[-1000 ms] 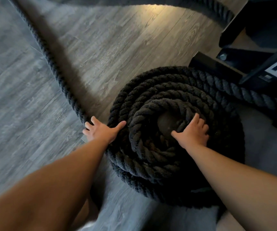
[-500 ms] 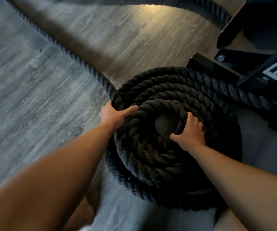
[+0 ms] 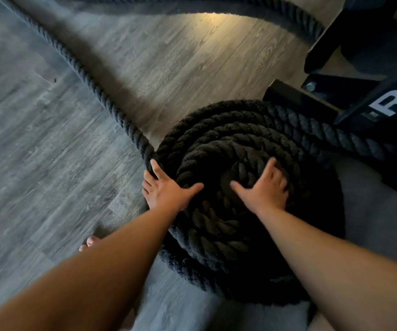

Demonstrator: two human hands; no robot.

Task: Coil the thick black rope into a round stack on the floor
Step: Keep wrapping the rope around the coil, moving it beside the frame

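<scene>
Since a second ago, left hand [image 3: 166, 191] has swung the loose rope [image 3: 92, 82] from out on the floor in against the stack's left edge; right hand [image 3: 265, 187] has barely shifted on top. Stack [image 3: 228, 163] sits on the wood floor [image 3: 37, 151], right of centre, just beside a black frame [image 3: 300, 96] on the far right. Step in hand: laying another turn round the outside. Loose length runs far-left across the floor, so plenty looks left to coil. Next move likely needs pulling more slack in and feeding it round while the top is pinned. Left hand half-open, fingers on the incoming rope, thumb spread over the coil. Right hand open, pressed flat near the centre, gripping nothing.
</scene>
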